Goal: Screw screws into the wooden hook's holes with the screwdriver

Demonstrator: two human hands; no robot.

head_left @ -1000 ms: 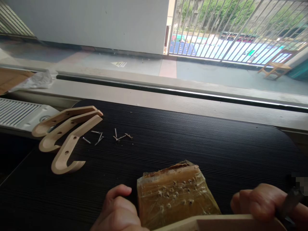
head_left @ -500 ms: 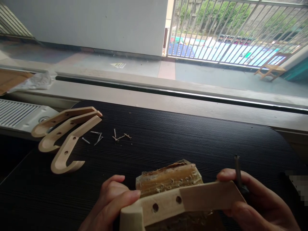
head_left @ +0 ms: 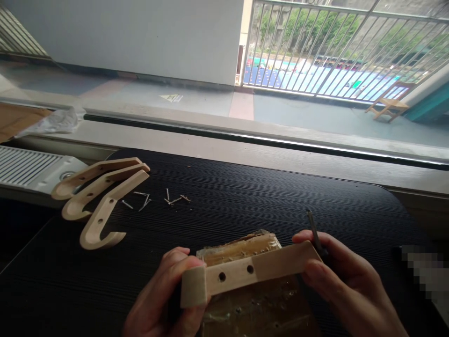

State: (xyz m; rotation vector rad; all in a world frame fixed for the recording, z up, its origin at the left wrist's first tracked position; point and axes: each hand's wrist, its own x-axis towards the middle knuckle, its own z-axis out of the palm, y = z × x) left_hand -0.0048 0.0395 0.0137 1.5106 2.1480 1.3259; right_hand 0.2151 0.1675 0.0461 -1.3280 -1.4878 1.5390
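Both my hands hold a pale wooden hook (head_left: pixel 245 274) with two screw holes, level above a tape-wrapped wooden block (head_left: pixel 252 299) on the black table (head_left: pixel 280 206). My left hand (head_left: pixel 164 295) is closed round the hook's curved end. My right hand (head_left: pixel 343 281) grips the straight end and also pinches a thin dark metal tool (head_left: pixel 315 231) that sticks up behind the hook. The block's top is pitted with small holes.
Three more wooden hooks (head_left: pixel 101 196) lie at the table's left, with several loose screws (head_left: pixel 157 200) beside them. A white slatted panel (head_left: pixel 31 171) sits off the left edge. A window sill (head_left: pixel 245 150) runs behind the table.
The hook has come up from the bottom edge and away from me, now held over the block with its two holes facing me. The metal tool in my right hand now shows upright.
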